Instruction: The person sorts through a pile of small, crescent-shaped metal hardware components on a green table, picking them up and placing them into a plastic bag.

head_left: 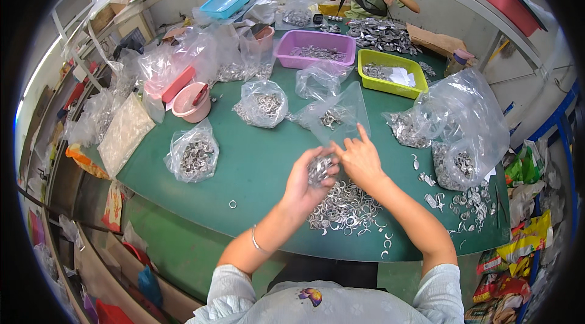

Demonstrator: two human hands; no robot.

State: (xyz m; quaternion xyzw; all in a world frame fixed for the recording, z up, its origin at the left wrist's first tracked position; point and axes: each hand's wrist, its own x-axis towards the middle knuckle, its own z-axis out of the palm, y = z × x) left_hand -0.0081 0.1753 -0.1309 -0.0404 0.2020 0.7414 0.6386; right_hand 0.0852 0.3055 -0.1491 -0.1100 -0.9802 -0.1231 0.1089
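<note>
The left hand [303,182] is cupped around a clump of rings [319,169]; the right hand [359,159], fingers spread, touches it from the right, above the pile [344,208].

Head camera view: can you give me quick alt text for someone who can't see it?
A person's left hand cups a handful of small metal rings while the right hand picks at them, above a loose pile of rings on a green table. Clear bags of rings and coloured tubs lie beyond.
</note>
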